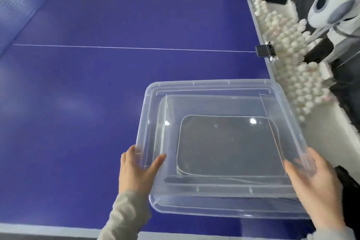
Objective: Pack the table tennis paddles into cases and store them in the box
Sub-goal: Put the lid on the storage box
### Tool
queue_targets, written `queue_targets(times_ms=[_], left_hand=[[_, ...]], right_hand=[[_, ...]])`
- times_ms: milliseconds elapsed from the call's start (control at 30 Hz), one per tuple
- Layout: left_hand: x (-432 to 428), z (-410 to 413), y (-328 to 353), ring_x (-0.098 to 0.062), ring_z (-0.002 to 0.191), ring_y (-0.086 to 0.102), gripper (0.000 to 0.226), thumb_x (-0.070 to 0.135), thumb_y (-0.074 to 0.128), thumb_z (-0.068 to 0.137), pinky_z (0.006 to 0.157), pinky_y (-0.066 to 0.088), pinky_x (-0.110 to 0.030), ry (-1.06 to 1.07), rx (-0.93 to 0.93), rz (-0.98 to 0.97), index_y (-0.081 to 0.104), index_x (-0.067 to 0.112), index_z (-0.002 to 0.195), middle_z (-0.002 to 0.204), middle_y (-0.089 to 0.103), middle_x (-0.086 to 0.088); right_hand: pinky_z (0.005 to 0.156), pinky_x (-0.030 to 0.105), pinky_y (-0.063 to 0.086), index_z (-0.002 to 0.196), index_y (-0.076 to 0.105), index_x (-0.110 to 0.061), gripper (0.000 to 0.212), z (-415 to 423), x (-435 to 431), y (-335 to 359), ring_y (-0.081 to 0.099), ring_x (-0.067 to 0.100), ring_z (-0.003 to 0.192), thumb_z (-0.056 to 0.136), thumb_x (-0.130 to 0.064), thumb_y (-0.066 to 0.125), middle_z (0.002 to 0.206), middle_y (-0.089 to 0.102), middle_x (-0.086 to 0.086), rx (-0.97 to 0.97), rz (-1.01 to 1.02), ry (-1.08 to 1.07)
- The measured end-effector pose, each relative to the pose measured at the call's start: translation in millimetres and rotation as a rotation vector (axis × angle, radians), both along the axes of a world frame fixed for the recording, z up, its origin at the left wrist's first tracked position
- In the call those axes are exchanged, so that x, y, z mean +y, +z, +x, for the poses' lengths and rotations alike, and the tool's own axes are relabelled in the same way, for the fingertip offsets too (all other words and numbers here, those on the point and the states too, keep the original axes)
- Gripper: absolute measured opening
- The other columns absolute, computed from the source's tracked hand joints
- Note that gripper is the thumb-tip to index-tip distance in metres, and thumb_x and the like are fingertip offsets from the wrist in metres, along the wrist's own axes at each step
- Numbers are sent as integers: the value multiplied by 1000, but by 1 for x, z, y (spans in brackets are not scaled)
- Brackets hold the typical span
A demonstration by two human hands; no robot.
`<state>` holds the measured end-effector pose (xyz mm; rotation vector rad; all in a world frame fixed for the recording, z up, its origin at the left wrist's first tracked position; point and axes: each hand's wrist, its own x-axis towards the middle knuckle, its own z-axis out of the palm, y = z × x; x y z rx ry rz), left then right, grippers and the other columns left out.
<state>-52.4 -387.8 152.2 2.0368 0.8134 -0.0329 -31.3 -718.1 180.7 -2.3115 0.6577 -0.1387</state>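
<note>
Two hands hold a clear lid (214, 88) over the box (224, 211) near the table's (97, 84) right edge. The left hand (139, 169) grips the lid's left edge, thumb on top, and the right hand (309, 175) grips its right edge, fingers showing through the plastic. A dark case (228, 146) lies flat inside the box, beneath the lid.

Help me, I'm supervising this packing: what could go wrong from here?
1. The clear plastic lid, pinched at its sides by the left hand and right hand, is not yet lined up on the clear plastic box; it may seat crooked or slip.
2. The box sits near the corner of the blue table; a hard push could slide it off towards the white balls.
</note>
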Motion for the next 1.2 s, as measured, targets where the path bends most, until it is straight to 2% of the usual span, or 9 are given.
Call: queue_targets(times_ms=[67,133,233,367,467,567,767,1067,1200], left_hand=[[-10,-6,-1,21,71,43,66,43,77,69,58,28,-12,-10,12,28,48,17,122,105,41,6],[-16,-11,-2,16,69,43,71,42,77,69,59,28,-13,-18,26,57,45,17,127,107,38,9],[-19,-16,-5,2,73,43,74,40,77,70,75,30,-21,-23,27,87,43,16,132,114,38,9],[-21,-22,-8,-6,93,38,72,38,78,70,81,31,-24,-58,12,106,44,16,130,116,39,7],[-28,-23,-9,-14,105,44,71,39,77,71,84,34,-27,-75,17,112,45,14,129,123,44,0],[-36,-22,-9,-23,119,44,74,40,76,72,97,39,-34,-86,27,105,43,11,132,128,43,-3],[-41,-23,-7,-25,124,39,77,42,74,72,103,37,-42,-85,43,100,42,10,134,130,43,-6],[-45,-36,-11,-23,125,39,82,40,75,72,100,37,-36,-63,49,43,35,15,139,133,38,-4],[-44,-34,-15,-21,127,33,84,43,75,72,103,36,-39,-67,63,74,35,14,139,131,37,-2]], right_hand=[[98,47,38,134,47,-7,62,-12,-8,-5,50,36,118,79,-15,73,128,54,21,21,-22,-11],[97,46,38,134,47,-6,62,-23,-12,-11,48,36,118,79,-13,73,129,52,21,28,-43,-8],[95,45,39,131,49,-1,60,-36,-11,-16,48,38,116,76,-6,74,124,51,24,-41,-108,-3],[98,47,37,125,53,4,57,-40,-11,-19,44,40,118,73,3,74,125,47,28,-103,-153,-8],[99,47,37,124,53,6,55,-41,-17,-22,43,41,120,73,5,73,123,48,28,-105,-158,-17],[101,47,37,125,54,5,54,-40,-23,-25,44,40,120,74,5,72,125,47,27,-102,-151,-33],[100,47,39,128,52,1,53,-38,-28,-28,47,38,117,78,1,70,126,47,24,-92,-100,-37],[103,45,37,131,50,2,56,-45,-33,-33,47,38,119,79,-2,70,128,46,25,-47,-81,-1],[103,45,37,132,49,1,55,-44,-31,-32,45,37,121,82,-5,69,130,45,24,-24,-56,-5]])
